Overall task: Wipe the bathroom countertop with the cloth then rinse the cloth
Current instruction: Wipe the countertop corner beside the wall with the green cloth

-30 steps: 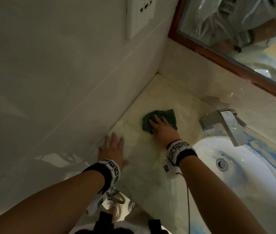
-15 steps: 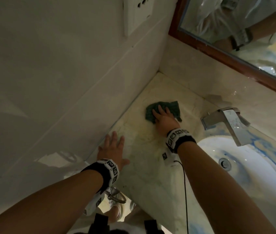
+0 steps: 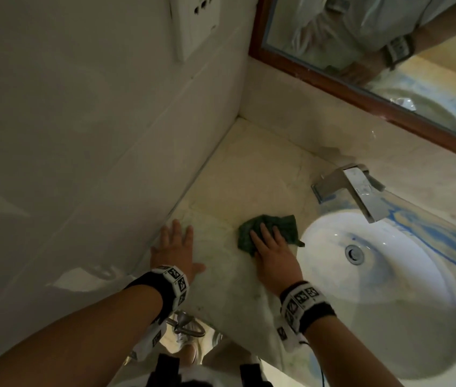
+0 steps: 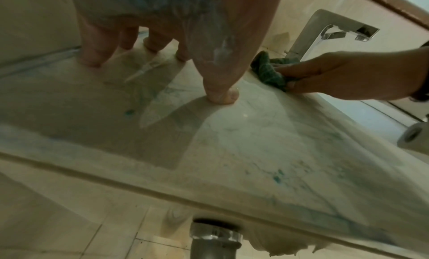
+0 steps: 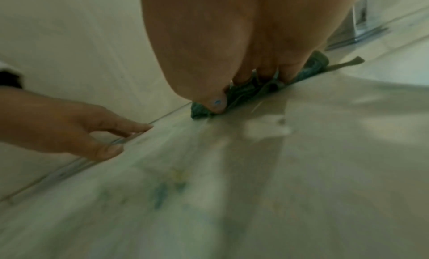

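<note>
Wiping is underway, rinsing not yet begun: right hand (image 3: 273,254) is pressing flat fingers on the dark green cloth (image 3: 270,229) beside the basin (image 3: 389,317), left hand (image 3: 175,251) bracing open-palmed on the marble bench (image 3: 249,180).

Pale marble, dark green cloth

The cloth (image 3: 270,229) is dark green with a faint checked weave; the countertop (image 3: 238,185) is cream marble with greenish-blue veins, the basin (image 3: 389,289) white, the mirror frame (image 3: 389,107) reddish brown, the faucet (image 3: 361,188) silver.

Dim, greenish light; wrist views motion-blurred; wide-angle edge distortion; soft shadows.
</note>
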The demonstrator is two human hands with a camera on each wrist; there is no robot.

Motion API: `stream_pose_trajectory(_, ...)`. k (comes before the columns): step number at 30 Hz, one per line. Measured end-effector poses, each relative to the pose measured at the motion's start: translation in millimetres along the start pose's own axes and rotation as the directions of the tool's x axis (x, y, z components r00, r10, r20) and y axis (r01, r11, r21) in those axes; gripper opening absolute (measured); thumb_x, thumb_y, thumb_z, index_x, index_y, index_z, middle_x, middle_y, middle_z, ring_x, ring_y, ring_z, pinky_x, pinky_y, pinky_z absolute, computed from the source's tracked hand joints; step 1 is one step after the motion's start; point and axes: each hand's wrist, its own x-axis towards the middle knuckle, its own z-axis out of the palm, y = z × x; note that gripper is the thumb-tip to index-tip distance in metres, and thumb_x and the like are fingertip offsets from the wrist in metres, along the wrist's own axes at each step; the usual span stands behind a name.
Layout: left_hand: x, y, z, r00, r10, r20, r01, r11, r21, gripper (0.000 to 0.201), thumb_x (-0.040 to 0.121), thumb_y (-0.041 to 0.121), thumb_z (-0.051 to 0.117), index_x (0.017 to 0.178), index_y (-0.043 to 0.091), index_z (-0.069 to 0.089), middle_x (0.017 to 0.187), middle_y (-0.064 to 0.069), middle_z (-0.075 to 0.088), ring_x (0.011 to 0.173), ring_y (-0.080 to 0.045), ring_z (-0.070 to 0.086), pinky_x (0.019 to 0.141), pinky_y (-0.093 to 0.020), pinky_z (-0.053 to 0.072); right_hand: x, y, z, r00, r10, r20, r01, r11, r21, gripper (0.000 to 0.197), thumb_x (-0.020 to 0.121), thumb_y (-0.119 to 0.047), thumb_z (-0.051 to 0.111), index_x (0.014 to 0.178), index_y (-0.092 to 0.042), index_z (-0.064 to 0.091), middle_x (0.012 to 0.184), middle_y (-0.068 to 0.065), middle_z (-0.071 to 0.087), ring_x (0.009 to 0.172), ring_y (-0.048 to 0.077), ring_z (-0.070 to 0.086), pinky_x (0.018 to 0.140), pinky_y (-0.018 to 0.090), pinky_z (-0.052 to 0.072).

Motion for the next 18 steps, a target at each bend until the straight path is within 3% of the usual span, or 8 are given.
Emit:
stream_pose_trajectory(5, 0.0, 0.0, 1.0, 1.000, -0.006, -0.022, 0.006, 1.000, 0.010, 0.100, 0.088, 0.064, 0.053, 0.155, 0.026, -0.012, 0.160, -0.006, -0.024, 0.148, -0.035, -0.012, 0.113, -0.056, 0.026, 37.6, 0.1, -19.7, 1.000, -0.001, -0.011, 0.002, 0.999, 0.038, 0.054, 0.104, -0.028, 0.031, 0.155, -0.031, 0.013, 0.163, -0.001, -0.001, 0.149, 0.028, -0.003, 0.121, 0.040, 0.005)
stream_pose_trajectory(10, 0.2, -1.2, 1.9, 0.999, -0.005, -0.033, 0.006, 1.000, 0.025, 0.101, 0.087, 0.065, 0.052, 0.154, 0.026, -0.013, 0.160, -0.006, -0.023, 0.148, -0.036, -0.011, 0.113, -0.056, 0.027, 70.8, -10.3, -45.5, 0.996, 0.076, 0.042, -0.079, 0.994, 0.071, 0.053, 0.104, -0.032, 0.028, 0.155, -0.031, 0.012, 0.163, -0.002, -0.003, 0.149, 0.029, -0.004, 0.121, 0.044, 0.009)
stream_pose_trajectory(18, 1.6, -1.4, 5.4, 0.998, 0.003, -0.064, 0.001, 0.998, 0.058, 0.102, 0.086, 0.067, 0.052, 0.155, 0.025, -0.011, 0.161, -0.008, -0.020, 0.148, -0.037, -0.008, 0.111, -0.056, 0.030, 12.0, -21.0, -10.3, 0.992, 0.125, -0.008, -0.123, 0.984, 0.132, 0.052, 0.104, -0.033, 0.029, 0.155, -0.030, 0.015, 0.163, 0.000, 0.000, 0.149, 0.031, -0.004, 0.122, 0.042, 0.005)
